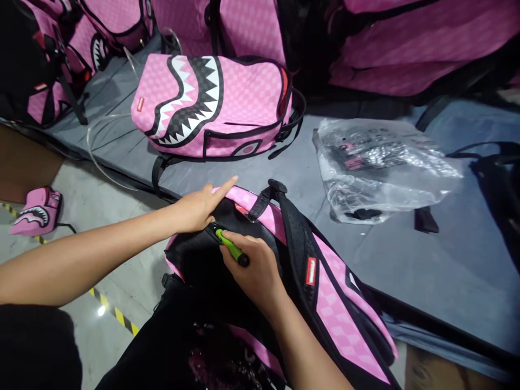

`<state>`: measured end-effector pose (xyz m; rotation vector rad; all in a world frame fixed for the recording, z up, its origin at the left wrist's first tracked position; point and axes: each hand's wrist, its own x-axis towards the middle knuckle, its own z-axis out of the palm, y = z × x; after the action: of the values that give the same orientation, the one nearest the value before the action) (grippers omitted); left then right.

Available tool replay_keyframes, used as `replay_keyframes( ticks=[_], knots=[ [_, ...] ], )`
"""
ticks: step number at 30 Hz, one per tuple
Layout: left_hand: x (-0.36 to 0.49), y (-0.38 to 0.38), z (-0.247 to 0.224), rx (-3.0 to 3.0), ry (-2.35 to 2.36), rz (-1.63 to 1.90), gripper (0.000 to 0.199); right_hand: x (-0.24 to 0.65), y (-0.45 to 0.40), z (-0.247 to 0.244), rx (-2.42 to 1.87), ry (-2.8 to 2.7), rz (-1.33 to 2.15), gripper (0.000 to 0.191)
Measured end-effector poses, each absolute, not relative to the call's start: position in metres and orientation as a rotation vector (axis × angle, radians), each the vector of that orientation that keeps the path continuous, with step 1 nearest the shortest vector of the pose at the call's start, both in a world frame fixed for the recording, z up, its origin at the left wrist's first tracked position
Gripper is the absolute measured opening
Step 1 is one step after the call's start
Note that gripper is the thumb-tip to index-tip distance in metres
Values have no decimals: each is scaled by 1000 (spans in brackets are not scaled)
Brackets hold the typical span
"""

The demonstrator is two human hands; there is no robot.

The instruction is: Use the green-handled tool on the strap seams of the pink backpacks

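Note:
A pink and black backpack (244,254) leans against the near table edge, its black panel and straps facing me. My left hand (203,208) grips its upper edge, the index finger stretched out along the pink rim and the thumb bent down on the black panel. My right hand (255,265) is closed around a slim green tool (231,248) with a black end. The tool's tip meets the black panel just below my left thumb; its exact kind is unclear. Behind lies another pink backpack (244,97) with a shark-mouth print, untouched.
A clear plastic bag (385,168) with dark and pink items inside lies on the grey-covered table (345,260). More pink backpacks (252,27) line the back. A small pink bag (38,211) sits on the floor at left, near yellow-black tape (117,314).

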<state>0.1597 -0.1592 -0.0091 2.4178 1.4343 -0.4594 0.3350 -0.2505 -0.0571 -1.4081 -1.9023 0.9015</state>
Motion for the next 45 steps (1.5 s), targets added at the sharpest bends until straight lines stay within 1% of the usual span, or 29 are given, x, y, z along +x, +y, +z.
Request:
replay_keyframes(
  ticks=[7,13,20,24,28,31,35,40,45],
  knots=[
    [149,-152,-16,2426,1347,-370,104,328,-246,-61,-1410,-1992,849,32],
    [155,-154,-14,2399,1401,-419,106,324,-241,-63,-1408,-1988,856,27],
    [154,-154,-18,2419,1377,-344,101,322,-248,-58,-1433,-1855,857,22],
    [153,-153,-21,2414,1367,-282,95,316,-248,-58,-1498,-1797,784,21],
    [153,-151,-24,2424,1365,-273,92,316,-245,-57,-1448,-1788,896,20],
    [154,-150,-24,2447,1362,-309,94,318,-242,-56,-1466,-1770,888,21],
    [155,-150,-25,2472,1361,-293,93,323,-241,-55,-1413,-1732,1040,24],
    [155,-152,-26,2478,1370,-293,93,330,-244,-49,-1534,-1750,983,27],
    [157,-152,-22,2448,1371,-328,92,336,-245,-41,-1504,-1738,1125,30]
  ],
)
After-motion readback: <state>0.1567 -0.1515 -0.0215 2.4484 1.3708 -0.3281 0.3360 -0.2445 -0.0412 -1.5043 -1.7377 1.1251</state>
